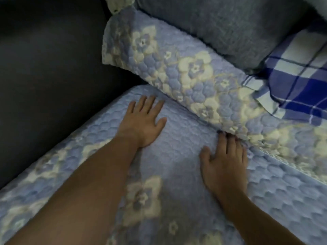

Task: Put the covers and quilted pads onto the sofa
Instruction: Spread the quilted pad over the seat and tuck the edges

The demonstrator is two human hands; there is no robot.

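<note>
A blue quilted pad (184,156) with cream flowers lies flat over the sofa seat. My left hand (143,121) presses flat on it near its far left corner, fingers straight and spread. My right hand (224,161) lies flat on the pad too, its fingertips pushed into the crease where the seat meets the back. A second quilted floral pad (169,62) is draped over the sofa back cushion above that crease.
The dark sofa arm (49,68) fills the left side. A grey cushion (221,23) rests on top of the back pad. A blue and white checked cloth (297,82) lies at the right, partly over the floral pad.
</note>
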